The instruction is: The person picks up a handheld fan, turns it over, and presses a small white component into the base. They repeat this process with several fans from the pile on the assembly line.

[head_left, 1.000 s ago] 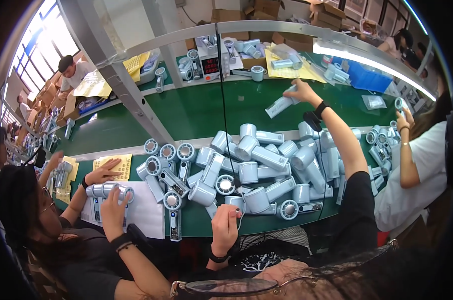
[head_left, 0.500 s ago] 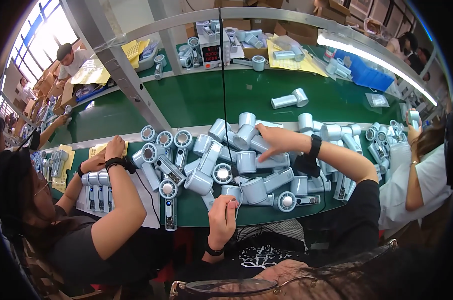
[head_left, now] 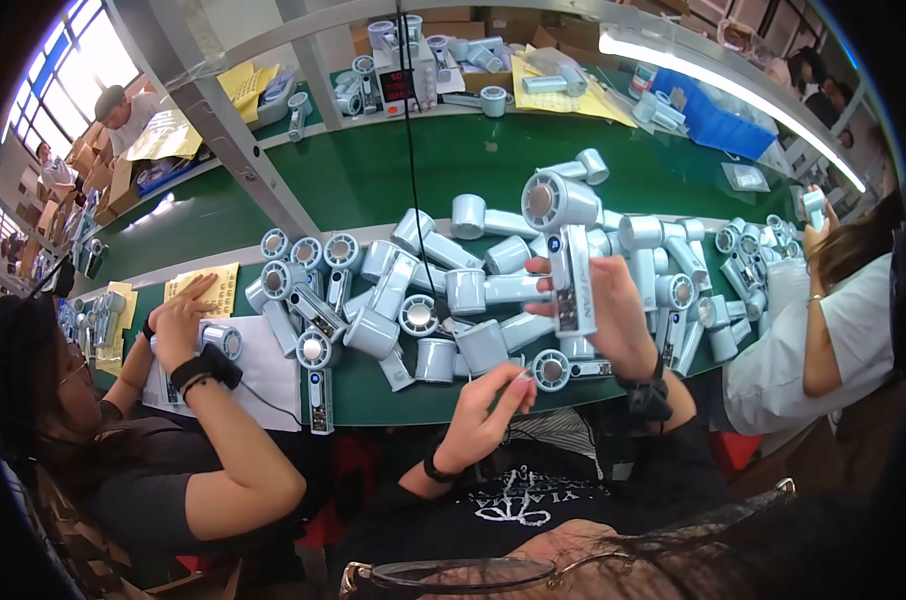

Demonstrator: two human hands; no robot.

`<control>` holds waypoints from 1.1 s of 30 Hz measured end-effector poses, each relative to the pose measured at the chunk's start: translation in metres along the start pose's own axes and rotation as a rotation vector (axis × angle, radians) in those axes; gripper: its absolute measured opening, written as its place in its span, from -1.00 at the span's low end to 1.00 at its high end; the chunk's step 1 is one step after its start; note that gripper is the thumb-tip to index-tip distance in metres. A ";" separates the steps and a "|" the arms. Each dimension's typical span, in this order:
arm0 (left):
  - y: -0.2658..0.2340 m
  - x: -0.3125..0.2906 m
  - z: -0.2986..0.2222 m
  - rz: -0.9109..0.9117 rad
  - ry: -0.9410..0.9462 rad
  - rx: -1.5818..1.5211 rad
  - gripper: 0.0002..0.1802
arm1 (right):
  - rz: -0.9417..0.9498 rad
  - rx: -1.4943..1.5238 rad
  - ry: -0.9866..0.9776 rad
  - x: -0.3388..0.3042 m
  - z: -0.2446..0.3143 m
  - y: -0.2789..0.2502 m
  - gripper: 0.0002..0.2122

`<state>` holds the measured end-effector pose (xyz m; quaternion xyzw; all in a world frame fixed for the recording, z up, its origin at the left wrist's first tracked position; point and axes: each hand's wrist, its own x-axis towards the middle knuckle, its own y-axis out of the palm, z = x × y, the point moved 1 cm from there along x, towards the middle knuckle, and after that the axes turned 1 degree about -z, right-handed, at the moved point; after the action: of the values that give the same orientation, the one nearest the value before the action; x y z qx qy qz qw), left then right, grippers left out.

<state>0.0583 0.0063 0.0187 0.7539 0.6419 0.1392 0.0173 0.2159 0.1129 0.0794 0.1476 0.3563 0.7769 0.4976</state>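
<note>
My right hand [head_left: 621, 325] holds a pale blue handheld fan [head_left: 573, 275] upright above the near side of the pile. The fan's round head is at the top, and its handle, with a dark see-through panel, faces left. Low in front of my body, my left hand [head_left: 485, 418] has thumb and forefinger pinched together. Something small shows at the fingertips, too small to name. Around both hands lies a heap of similar handheld fans [head_left: 465, 290], some showing their round grilles. A lone fan [head_left: 551, 370] lies close to my left fingertips.
A black cable [head_left: 410, 150] hangs down into the pile. A metal post [head_left: 258, 160] stands left of centre. Co-workers sit at both sides, the left one's hands [head_left: 178, 320] over white paper. Behind are a power supply [head_left: 395, 80] and a blue bin [head_left: 718, 120].
My right hand has come back from the pile with a fan raised in it. My left hand has moved slightly right, still pinched. The left co-worker's hands have shifted.
</note>
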 end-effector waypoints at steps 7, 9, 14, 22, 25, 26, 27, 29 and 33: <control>0.037 0.014 0.016 0.031 -0.063 -0.078 -0.79 | -0.006 0.470 -0.134 -0.008 -0.054 -0.025 -0.71; 0.041 0.014 0.018 0.006 -0.069 -0.069 -0.78 | -0.019 0.686 -0.122 -0.007 -0.061 -0.031 -0.80; 0.040 0.014 0.022 -0.049 -0.120 -0.051 -0.78 | -0.051 0.721 -0.107 -0.005 -0.062 -0.029 -0.79; 0.028 0.014 0.030 -0.002 -0.215 -0.238 -0.79 | 0.071 0.228 -0.466 -0.008 -0.057 -0.032 -0.70; 0.028 0.010 0.030 -0.013 -0.230 -0.215 -0.78 | 0.200 0.221 -0.428 -0.007 -0.062 -0.037 -0.64; 0.028 0.008 0.030 -0.033 -0.231 -0.198 -0.78 | 0.201 0.221 -0.432 -0.006 -0.062 -0.038 -0.64; 0.028 0.008 0.030 -0.053 -0.231 -0.180 -0.79 | 0.185 0.140 -0.431 -0.006 -0.062 -0.038 -0.62; 0.023 0.009 0.029 -0.055 -0.194 -0.110 -0.79 | 0.150 -0.023 -0.429 -0.005 -0.062 -0.039 -0.57; 0.016 0.007 0.024 -0.065 -0.097 0.098 -0.81 | 0.198 -0.160 -0.234 -0.015 -0.044 -0.040 -0.53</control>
<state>0.0802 0.0141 0.0007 0.7385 0.6704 0.0701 0.0157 0.2238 0.0919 0.0223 0.2312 0.2168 0.8255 0.4670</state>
